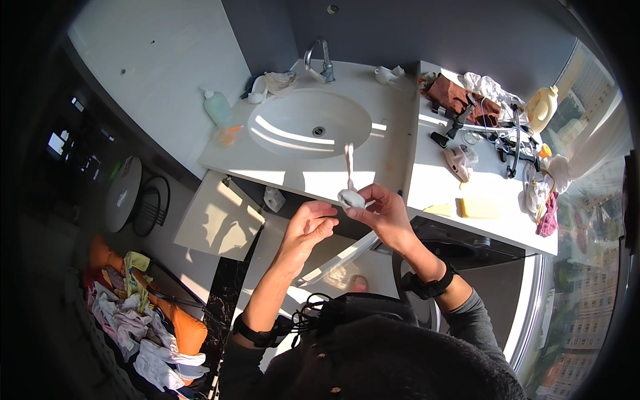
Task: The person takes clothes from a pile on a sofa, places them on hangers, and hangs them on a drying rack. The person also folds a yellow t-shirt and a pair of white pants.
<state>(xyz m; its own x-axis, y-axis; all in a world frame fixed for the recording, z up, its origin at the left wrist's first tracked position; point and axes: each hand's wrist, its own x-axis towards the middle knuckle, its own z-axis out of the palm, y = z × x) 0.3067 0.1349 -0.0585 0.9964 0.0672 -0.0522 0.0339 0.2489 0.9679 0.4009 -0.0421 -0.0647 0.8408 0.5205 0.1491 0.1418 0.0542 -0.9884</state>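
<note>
My right hand [382,212] pinches a small, bunched white cloth item [351,199] between thumb and fingers; a narrow pale strip stands up from it towards the washbasin [310,107]. What kind of cloth it is, I cannot tell. Close by on the left, my left hand [310,230] has its fingers parted, palm partly turned up, with nothing in it. Both hands are over the front edge of the white counter [320,177]. Behind the basin stands a chrome faucet [326,65].
Left of the basin is a pump bottle [217,107]. Brown cloth [452,95], cables and a cream jug [542,107] crowd the right counter. Below, a cabinet door [220,217] stands ajar. Clothes [135,320] lie heaped at lower left beside a round stool [124,195].
</note>
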